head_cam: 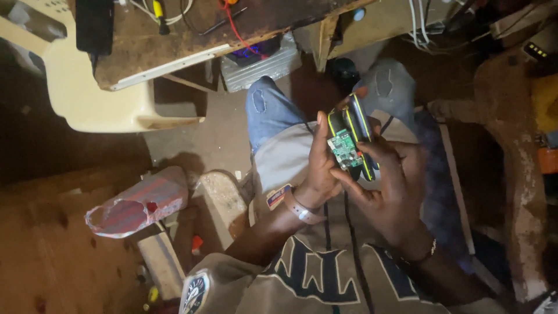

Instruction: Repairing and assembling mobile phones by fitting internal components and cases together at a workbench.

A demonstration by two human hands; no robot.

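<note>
While we sit over our lap, our left hand (317,168) cradles a black, yellow-edged opened device casing (354,131) bearing a small green circuit board (344,150); left fingers wrap its side. Our right hand (392,189) pinches the board's lower edge. Risk, as we judge: loose grip drops it to the floor (215,136); hard pinching cracks board.

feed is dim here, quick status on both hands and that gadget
Left hand and right hand both grip the opened black gadget over the lap. Green circuit board exposed. Nothing blocking.
</note>
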